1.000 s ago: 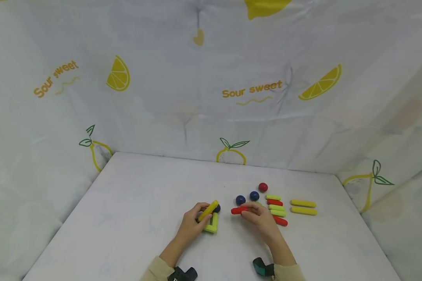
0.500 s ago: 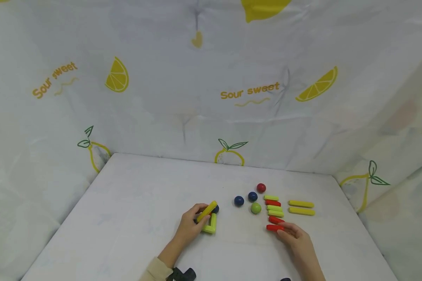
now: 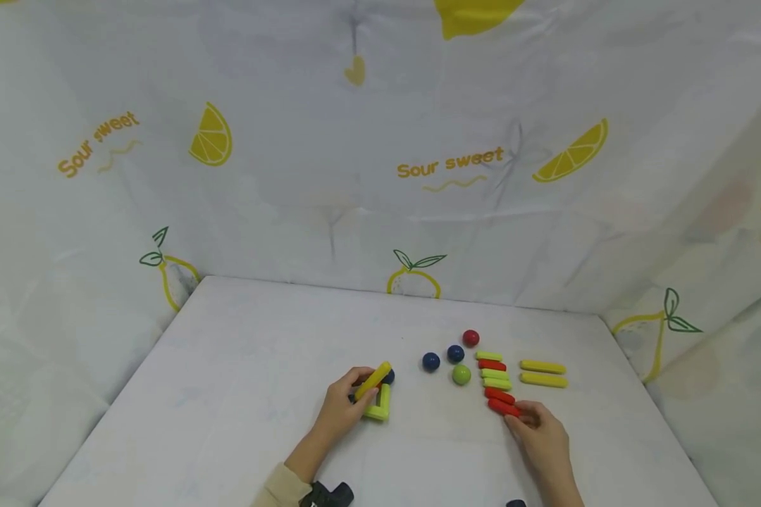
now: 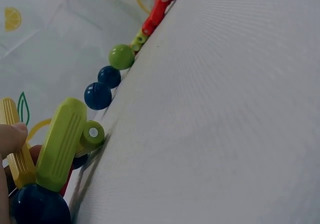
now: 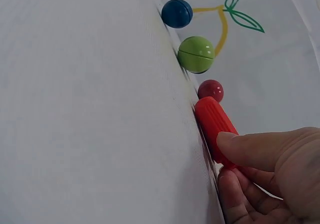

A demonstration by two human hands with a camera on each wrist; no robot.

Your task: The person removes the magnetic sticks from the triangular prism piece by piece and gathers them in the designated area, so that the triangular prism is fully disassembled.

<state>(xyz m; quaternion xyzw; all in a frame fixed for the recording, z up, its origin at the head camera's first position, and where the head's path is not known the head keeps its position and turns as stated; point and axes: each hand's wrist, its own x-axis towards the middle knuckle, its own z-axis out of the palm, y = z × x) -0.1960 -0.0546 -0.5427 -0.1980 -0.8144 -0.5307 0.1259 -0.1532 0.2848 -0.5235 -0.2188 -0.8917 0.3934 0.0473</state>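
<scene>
My left hand [image 3: 341, 408] holds a yellow rod [image 3: 374, 381] that is part of a small built piece. In the left wrist view, a light-green rod [image 4: 62, 144] and a dark-blue ball [image 4: 41, 206] belong to that piece. A bit of red shows behind them, mostly hidden. On the right, my right hand [image 3: 543, 435] pinches a red rod [image 3: 500, 407] between thumb and fingers. That rod lies at the near end of a column of short rods, beside another red rod [image 3: 498, 396]. The right wrist view shows the thumb [image 5: 250, 146] on the red rod's side.
Short light-green rods [image 3: 497, 384] and a red rod [image 3: 492, 365] continue the column. Two yellow rods [image 3: 542, 381] lie to its right. Left of it are a green ball [image 3: 461, 374], two blue balls [image 3: 430, 362] and a red ball [image 3: 471, 338]. A lemon-print curtain [image 3: 279, 211] hangs behind the white table [image 3: 228, 394].
My right hand has carried the red rod from near the built piece rightward to the column and turned it alongside the other red rod. The left hand has stayed in place.
</scene>
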